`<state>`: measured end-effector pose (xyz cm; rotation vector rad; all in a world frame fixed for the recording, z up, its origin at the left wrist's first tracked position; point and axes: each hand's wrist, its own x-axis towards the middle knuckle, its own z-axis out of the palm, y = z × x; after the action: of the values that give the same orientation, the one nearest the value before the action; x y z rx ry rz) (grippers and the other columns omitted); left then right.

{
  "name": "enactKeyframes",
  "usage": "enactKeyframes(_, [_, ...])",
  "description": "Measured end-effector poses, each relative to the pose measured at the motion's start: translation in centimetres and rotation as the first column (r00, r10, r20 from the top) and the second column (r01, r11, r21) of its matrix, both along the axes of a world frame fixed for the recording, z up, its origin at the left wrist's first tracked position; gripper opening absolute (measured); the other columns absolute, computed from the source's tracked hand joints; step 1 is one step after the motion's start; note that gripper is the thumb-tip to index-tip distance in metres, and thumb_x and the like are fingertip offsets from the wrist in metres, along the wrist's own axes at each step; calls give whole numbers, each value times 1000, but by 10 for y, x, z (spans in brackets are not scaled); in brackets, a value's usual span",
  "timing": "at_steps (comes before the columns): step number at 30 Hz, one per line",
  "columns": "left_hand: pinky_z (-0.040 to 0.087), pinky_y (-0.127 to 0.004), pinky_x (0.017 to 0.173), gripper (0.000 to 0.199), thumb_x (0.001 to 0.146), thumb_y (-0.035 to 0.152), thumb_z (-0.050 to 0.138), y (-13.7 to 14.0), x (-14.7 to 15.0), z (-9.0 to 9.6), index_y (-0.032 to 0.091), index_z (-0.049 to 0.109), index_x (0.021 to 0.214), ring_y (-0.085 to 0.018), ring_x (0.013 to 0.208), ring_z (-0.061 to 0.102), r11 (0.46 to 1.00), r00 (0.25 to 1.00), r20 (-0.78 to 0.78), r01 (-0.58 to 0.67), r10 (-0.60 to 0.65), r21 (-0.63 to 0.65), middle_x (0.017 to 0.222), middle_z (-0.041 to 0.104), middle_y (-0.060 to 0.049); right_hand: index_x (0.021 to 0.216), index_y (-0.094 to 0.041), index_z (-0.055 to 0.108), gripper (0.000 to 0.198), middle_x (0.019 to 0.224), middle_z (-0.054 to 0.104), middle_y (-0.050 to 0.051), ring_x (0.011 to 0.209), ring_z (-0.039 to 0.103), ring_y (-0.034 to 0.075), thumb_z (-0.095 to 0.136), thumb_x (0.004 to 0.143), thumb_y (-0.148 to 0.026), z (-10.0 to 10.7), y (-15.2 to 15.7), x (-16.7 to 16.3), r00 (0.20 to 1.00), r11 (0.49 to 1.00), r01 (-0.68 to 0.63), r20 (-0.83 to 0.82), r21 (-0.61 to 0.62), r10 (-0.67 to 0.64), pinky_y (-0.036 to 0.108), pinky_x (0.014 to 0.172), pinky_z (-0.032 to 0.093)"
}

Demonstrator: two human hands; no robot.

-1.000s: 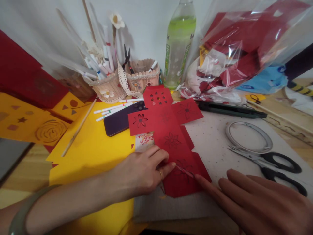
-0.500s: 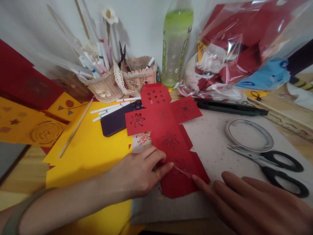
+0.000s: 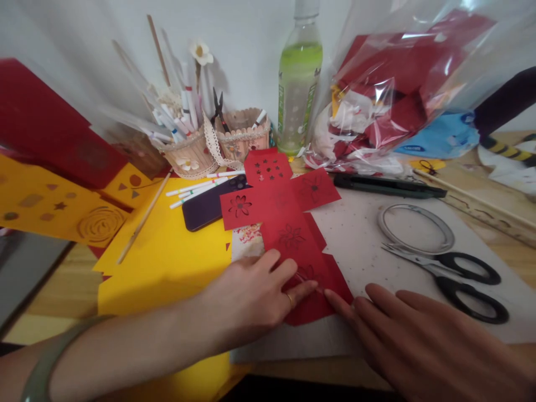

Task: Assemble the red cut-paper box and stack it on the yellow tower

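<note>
A red paper box cut-out (image 3: 280,201) with flower and star openings lies flat on the pale board. Across its near panel runs a thin, see-through strip of tape (image 3: 300,276), its far-left end over a cut flower. My left hand (image 3: 259,293) presses down from the left, index finger stretched along the strip and the other fingers bent; its thumb is hidden. At the strip's right end, my right hand (image 3: 402,329) has the tape at its foremost fingertip, the other fingers held out straight. Its thumb is not visible, so the grip is partly hidden.
Right of the cut-out lie scissors (image 3: 456,273), a thin tape roll (image 3: 379,223) and a dark green cutter (image 3: 389,187). A phone (image 3: 201,207), markers (image 3: 196,187) and yellow paper (image 3: 167,251) are left. Behind stand pen baskets (image 3: 188,156), a bottle (image 3: 298,106) and a plastic bag (image 3: 402,84).
My left index finger has slid rightward along the strip, closer to my right fingertip. My right hand stays at the strip's right end. The camera view has shifted slightly.
</note>
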<state>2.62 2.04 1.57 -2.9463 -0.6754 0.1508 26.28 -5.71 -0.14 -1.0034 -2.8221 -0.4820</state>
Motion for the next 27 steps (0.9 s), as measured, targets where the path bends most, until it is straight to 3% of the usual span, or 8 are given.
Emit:
enactKeyframes(5, [36,-20,48,27,97,33,37,-1,-3,-11,31,57,115,-16,82,54,992,993,63,-91,97,-87,90,57,-2,99,-15,67,46,77,71,8,71,60,25,47,58,-7,8,6,-5,998,1000,-21,58,13,20,37,55,44])
enactKeyframes(8, [40,-20,54,37,99,35,27,-1,-7,-17,21,62,95,-13,80,54,982,975,149,-153,168,-108,87,57,-1,102,-15,67,51,77,71,6,70,60,24,51,54,-7,11,8,-8,998,1000,-9,59,18,8,35,54,44])
enactKeyframes(10, [39,-20,51,34,99,32,28,-2,-7,-15,23,61,103,-14,81,54,990,984,118,-128,134,-56,88,57,-1,101,-15,67,50,73,69,4,65,59,22,53,53,-7,13,9,-8,998,1000,0,67,8,0,34,51,42])
enactKeyframes(12, [35,-21,47,30,98,29,35,-3,-5,-8,31,51,123,-17,84,55,998,997,34,-69,69,4,90,57,-2,99,-14,67,48,69,67,3,62,58,21,54,54,-8,15,10,-8,997,1000,-4,73,1,4,33,49,40])
enactKeyframes(14, [32,-21,45,36,96,30,40,-4,0,-2,38,44,130,-19,85,54,998,998,-39,-44,45,37,90,56,-2,99,-14,67,44,69,67,4,63,58,21,55,56,-8,17,11,-8,997,1000,-15,80,-4,15,32,49,39])
enactKeyframes(21, [26,-25,40,37,96,25,41,-9,13,0,26,46,132,-18,84,55,998,999,-45,18,-15,57,95,57,-6,101,-14,63,37,67,64,2,61,55,19,62,65,-10,17,12,-8,998,998,17,56,-58,-14,32,49,37])
enactKeyframes(27, [25,-23,42,35,96,28,42,-10,9,-2,32,49,129,-19,83,57,995,999,-41,-10,13,95,91,58,-4,119,-14,53,51,79,64,4,63,52,18,62,70,-10,7,0,1,996,996,71,52,-52,-68,32,56,40])
